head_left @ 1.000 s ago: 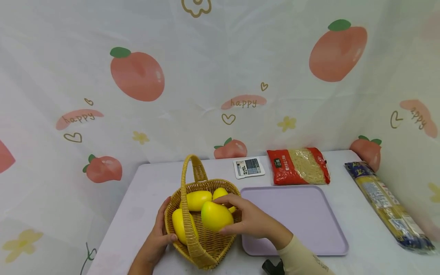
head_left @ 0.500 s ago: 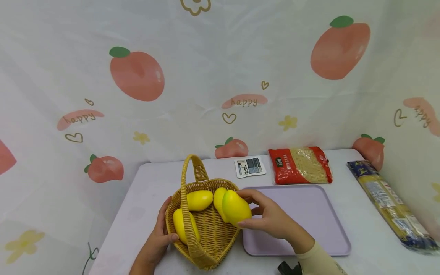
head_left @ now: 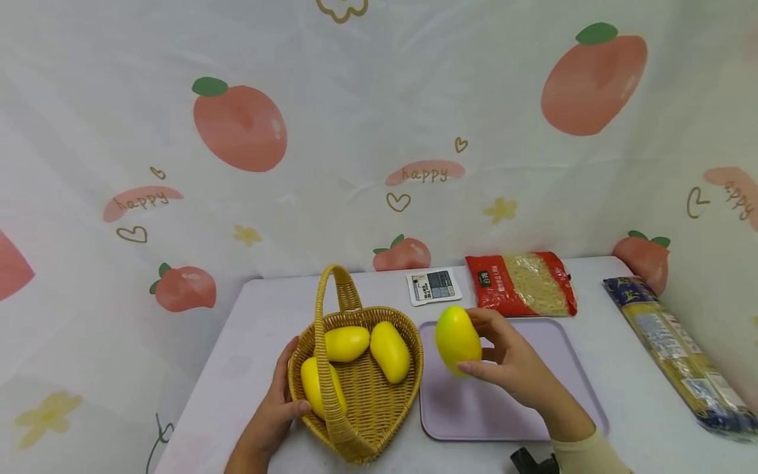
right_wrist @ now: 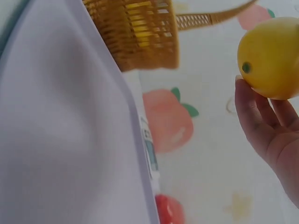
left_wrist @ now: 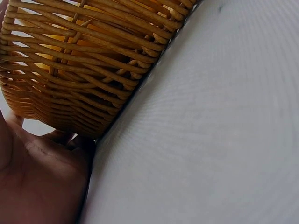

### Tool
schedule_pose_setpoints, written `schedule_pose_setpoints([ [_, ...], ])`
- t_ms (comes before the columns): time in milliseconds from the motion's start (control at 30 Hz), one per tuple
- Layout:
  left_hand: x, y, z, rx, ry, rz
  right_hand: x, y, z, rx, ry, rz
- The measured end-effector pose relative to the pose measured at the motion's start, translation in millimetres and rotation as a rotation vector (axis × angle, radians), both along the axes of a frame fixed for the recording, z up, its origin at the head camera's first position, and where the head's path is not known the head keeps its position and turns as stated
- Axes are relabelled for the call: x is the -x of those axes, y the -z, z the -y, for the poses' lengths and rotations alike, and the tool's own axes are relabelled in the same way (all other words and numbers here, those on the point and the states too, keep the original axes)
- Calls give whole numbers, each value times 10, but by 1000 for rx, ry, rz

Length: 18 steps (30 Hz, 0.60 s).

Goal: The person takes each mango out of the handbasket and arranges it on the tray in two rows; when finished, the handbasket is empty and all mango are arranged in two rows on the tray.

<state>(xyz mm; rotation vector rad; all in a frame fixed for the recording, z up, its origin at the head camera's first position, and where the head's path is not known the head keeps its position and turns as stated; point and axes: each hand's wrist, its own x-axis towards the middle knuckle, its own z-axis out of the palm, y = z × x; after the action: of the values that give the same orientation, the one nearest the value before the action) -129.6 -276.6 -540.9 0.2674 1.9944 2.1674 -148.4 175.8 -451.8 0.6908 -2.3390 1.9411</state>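
Observation:
A yellow mango [head_left: 458, 340], greenish along one side, is held by my right hand [head_left: 510, 359] between thumb and fingertips, over the left part of the lilac tray [head_left: 509, 421]. In the right wrist view the mango [right_wrist: 271, 58] shows a dark stem spot, and the fingers support it. My left hand [head_left: 274, 401] grips the left side of a heart-shaped wicker basket [head_left: 379, 424], thumb at the rim. Inside the basket lie three more mangoes, one at the back [head_left: 346, 343], one at the right [head_left: 389, 352] and one at the left, partly behind the handle. In the left wrist view, woven wicker [left_wrist: 84, 70] meets the palm.
Behind the tray lies a red bag of pasta [head_left: 521, 283], with a small white printed packet [head_left: 433, 287] to its left. A long pack of spaghetti [head_left: 675, 352] lies at the right. A patterned cloth [head_left: 331, 217] hangs behind the white table [head_left: 237, 342].
My right hand has lifted the mango out of the basket and carried it right, over the tray. My left hand stays on the basket.

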Motion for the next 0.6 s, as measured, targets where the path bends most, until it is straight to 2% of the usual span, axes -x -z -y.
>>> schedule_pose_setpoints([
  [133, 0, 10, 9, -4, -6, -5, 19, -2, -112, 12, 43, 6],
  [333, 7, 20, 13, -13, -1, -7, 81, 33, -210, -33, 165, 39],
  [600, -4, 1, -4, -14, 2, -4, 178, 203, -260, -119, 261, 116],
])
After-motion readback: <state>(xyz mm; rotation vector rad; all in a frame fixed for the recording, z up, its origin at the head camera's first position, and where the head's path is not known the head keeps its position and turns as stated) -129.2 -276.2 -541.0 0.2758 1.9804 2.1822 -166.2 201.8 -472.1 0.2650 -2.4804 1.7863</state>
